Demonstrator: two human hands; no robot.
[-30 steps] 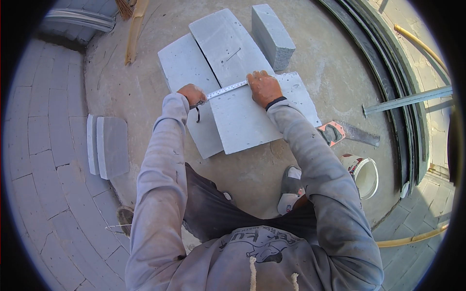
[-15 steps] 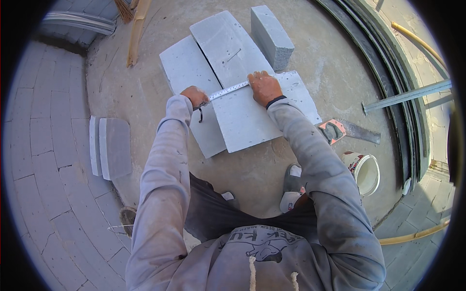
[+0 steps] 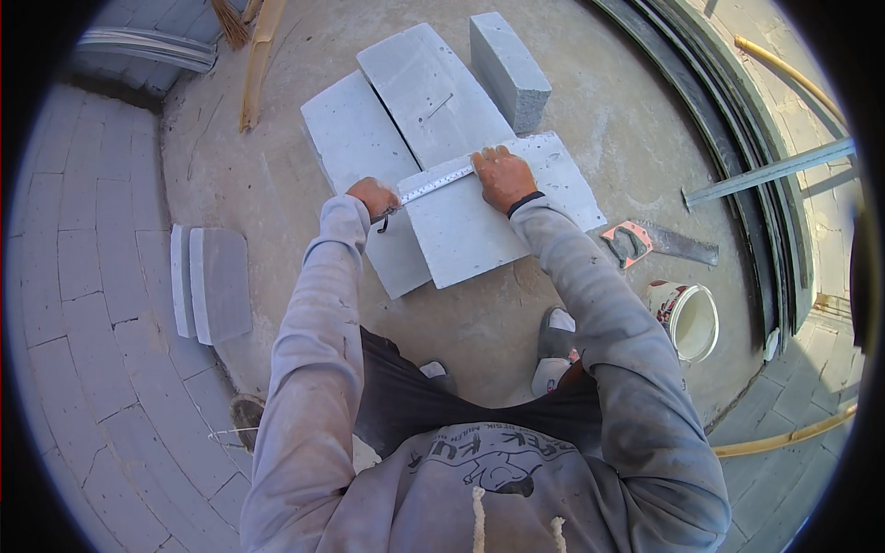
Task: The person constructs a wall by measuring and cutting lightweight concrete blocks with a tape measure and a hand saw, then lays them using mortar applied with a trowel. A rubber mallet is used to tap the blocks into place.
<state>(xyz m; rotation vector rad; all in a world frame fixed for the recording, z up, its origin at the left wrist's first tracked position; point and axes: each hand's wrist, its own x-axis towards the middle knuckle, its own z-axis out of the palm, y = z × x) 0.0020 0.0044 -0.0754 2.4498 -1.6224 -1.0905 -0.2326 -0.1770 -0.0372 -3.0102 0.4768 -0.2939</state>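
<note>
A white tape measure (image 3: 433,186) is stretched over the far part of a pale aerated concrete block (image 3: 489,230), which lies on top of other blocks. My left hand (image 3: 374,197) is closed round the tape's near-left end; a dark strap hangs below it, and the case is mostly hidden by my fingers. At the other end, my right hand (image 3: 503,179) pinches the tape down against the block's far right area. Two more flat blocks, a left one (image 3: 355,129) and a far one (image 3: 438,83), lie beyond. A thin nail-like piece (image 3: 441,106) rests on the far one.
One block (image 3: 513,69) stands on edge at the back. To the right are a handsaw (image 3: 678,244), a white bucket (image 3: 693,323), and metal profiles (image 3: 774,175). Two cut slabs (image 3: 217,286) stand at left near the block wall (image 3: 92,304). A wooden strip (image 3: 262,64) lies farther back.
The view has shifted slightly. My right hand sits a little farther along the tape's right end, its fingers flatter on the block; my left hand keeps its grip, turned slightly.
</note>
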